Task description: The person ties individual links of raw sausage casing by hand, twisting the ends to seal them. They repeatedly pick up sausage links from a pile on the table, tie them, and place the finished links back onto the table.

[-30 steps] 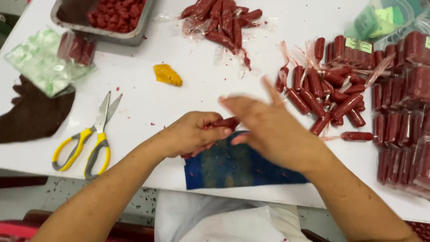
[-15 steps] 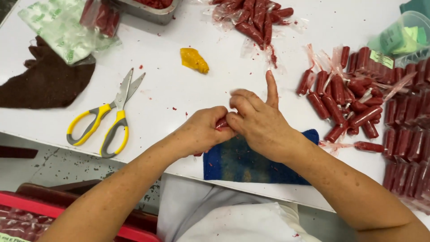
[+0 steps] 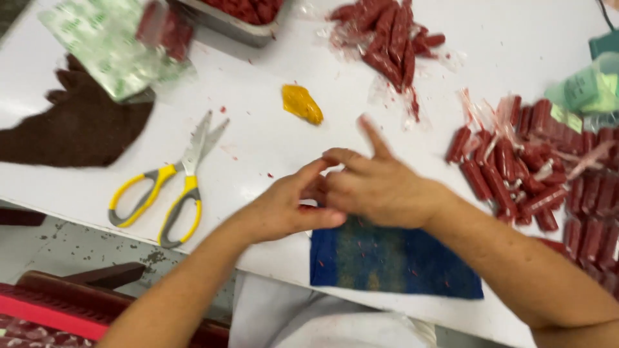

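My left hand [image 3: 284, 207] and my right hand [image 3: 380, 187] meet over the near edge of a white table [image 3: 258, 145], just above a blue cloth [image 3: 393, 264]. Both hands pinch a small red sausage [image 3: 312, 193]; only a sliver of red shows between the fingers. The right index finger sticks out, blurred. A heap of red sausages in clear wrapping [image 3: 516, 171] lies to the right of the right hand.
Yellow-handled scissors [image 3: 171, 187] lie left of the hands. A yellow lump [image 3: 302, 103] sits beyond them. A brown cloth [image 3: 77, 129], a green-printed plastic bag [image 3: 109, 45], a metal tray [image 3: 225, 26] and another sausage pile [image 3: 387, 32] lie farther back.
The view has shifted, so the table's things sit lower and to the right. Both hands stay together on the sausage; the right fingers have closed in, leaving the index finger out.
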